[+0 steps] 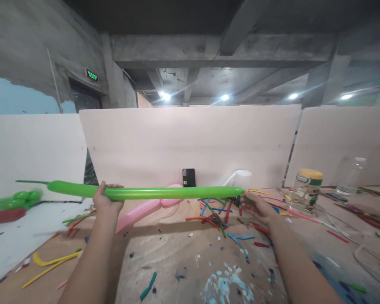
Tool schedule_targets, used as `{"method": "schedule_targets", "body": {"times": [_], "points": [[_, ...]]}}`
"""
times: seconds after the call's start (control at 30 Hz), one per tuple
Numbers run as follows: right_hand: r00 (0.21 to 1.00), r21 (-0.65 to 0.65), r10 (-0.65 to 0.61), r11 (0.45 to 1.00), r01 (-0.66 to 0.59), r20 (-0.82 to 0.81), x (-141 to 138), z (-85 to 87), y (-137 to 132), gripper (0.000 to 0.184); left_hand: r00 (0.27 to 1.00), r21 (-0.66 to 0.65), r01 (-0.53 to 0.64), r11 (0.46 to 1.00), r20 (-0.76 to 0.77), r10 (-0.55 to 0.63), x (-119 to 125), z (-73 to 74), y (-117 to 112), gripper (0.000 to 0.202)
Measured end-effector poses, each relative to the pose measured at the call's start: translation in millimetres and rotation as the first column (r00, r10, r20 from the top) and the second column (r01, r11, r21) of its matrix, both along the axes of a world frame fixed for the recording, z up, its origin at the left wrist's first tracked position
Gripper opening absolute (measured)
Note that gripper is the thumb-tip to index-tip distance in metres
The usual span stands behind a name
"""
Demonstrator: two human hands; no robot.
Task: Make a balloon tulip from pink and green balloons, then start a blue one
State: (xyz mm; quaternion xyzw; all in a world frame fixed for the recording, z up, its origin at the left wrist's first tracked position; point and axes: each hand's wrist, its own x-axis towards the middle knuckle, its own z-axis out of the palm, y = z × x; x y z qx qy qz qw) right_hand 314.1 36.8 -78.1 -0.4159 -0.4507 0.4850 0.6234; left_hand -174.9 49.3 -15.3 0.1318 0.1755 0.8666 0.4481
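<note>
A long green balloon stretches level across the view, inflated except for a thin tail at its left end. My left hand is wrapped round it near that end. At the other end, the fingers of my right hand close on the balloon's tip. Behind and below it lies a pink twisted balloon on the table. Loose uninflated balloons in several colours are heaped just left of my right hand.
Wooden table with paint stains and balloon scraps. A white board stands along the back, with a black phone-like object and a white cylindrical object before it. On the right are a yellow-lidded jar and a clear bottle; green balloons lie left.
</note>
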Motion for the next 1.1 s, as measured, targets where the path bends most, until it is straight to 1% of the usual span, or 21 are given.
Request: {"method": "schedule_targets", "body": {"times": [0.1,0.23,0.33,0.4,0.43,0.47,0.53,0.6,0.63,0.67,0.7,0.73,0.77,0.8,0.83,0.9,0.93,0.97,1.03,1.1], "points": [[0.981,0.026,-0.098,0.994,0.104,-0.169,12,2.2,6,0.013,0.999,0.015,-0.02,1.0,0.038,0.019,-2,2.6,-1,0.015],[0.93,0.068,-0.214,0.967,0.245,-0.3,24,18.4,9,0.026,0.995,0.031,-0.066,0.997,0.072,0.064,-16,1.1,-7,0.013],[0.922,0.1,-0.235,0.956,0.277,-0.307,18,30.9,9,0.033,0.988,0.041,-0.082,0.996,0.131,0.076,-24,-4.2,-11,0.013],[0.949,0.126,-0.19,0.966,0.227,-0.253,-2,37.0,9,0.033,0.986,0.018,-0.042,0.999,0.162,0.039,-16,-5.9,-10,0.021],[0.968,0.136,-0.147,0.975,0.177,-0.204,-17,39.3,9,0.029,0.988,-0.003,0.006,1.0,0.152,-0.005,-7,-5.3,-10,0.027],[0.986,0.141,-0.088,0.984,0.108,-0.14,-35,41.0,9,0.025,0.993,-0.024,0.044,0.999,0.107,-0.042,7,-3.7,-10,0.031],[0.998,0.134,0.061,0.989,-0.064,0.026,-78,43.2,5,0.021,0.98,-0.068,0.193,0.979,-0.025,-0.195,45,1.5,-12,0.035],[0.956,0.113,0.212,0.965,-0.238,0.201,-123,43.7,-4,0.021,0.919,-0.104,0.369,0.924,-0.11,-0.379,90,6.4,-18,0.033],[0.924,0.108,0.266,0.946,-0.304,0.274,-143,43.5,-10,0.021,0.868,-0.123,0.463,0.878,-0.138,-0.477,113,7.9,-22,0.027],[0.894,0.108,0.299,0.93,-0.351,0.332,-160,43.0,-16,0.022,0.797,-0.155,0.558,0.815,-0.172,-0.579,133,8.5,-27,0.021],[0.868,0.107,0.323,0.916,-0.387,0.378,-173,42.6,-22,0.021,0.747,-0.169,0.614,0.771,-0.193,-0.637,150,8.7,-32,0.017],[0.843,0.104,0.345,0.902,-0.42,0.412,-183,42.4,-27,0.023,0.743,-0.164,0.624,0.764,-0.177,-0.645,162,8.7,-35,0.014],[0.82,0.098,0.37,0.887,-0.452,0.437,-188,42.8,-31,0.023,0.772,-0.128,0.608,0.784,-0.138,-0.621,170,9.0,-38,0.011],[0.803,0.092,0.392,0.873,-0.478,0.449,-189,43.7,-33,0.024,0.789,-0.112,0.593,0.798,-0.121,-0.603,171,10.1,-40,0.013],[0.792,0.088,0.413,0.862,-0.5,0.45,-186,45.3,-33,0.024,0.81,-0.091,0.571,0.816,-0.103,-0.578,168,12.1,-40,0.015],[0.795,0.088,0.439,0.852,-0.517,0.42,-169,49.4,-28,0.025,0.863,-0.041,0.498,0.866,-0.069,-0.5,151,19.1,-38,0.015],[0.812,0.097,0.435,0.857,-0.505,0.389,-157,51.4,-23,0.025,0.895,-0.01,0.443,0.897,-0.053,-0.442,138,23.6,-37,0.014],[0.839,0.106,0.418,0.872,-0.479,0.348,-142,52.9,-17,0.026,0.927,0.017,0.374,0.927,-0.026,-0.373,125,28.1,-35,0.015],[0.911,0.136,0.342,0.916,-0.378,0.232,-111,53.7,-6,0.025,0.97,0.037,0.244,0.969,-0.002,-0.244,99,35.7,-32,0.015],[0.974,0.18,0.218,0.957,-0.227,0.069,-78,51.8,3,0.024,0.983,0.033,0.183,0.983,0.029,-0.184,76,39.4,-29,0.015]]}}
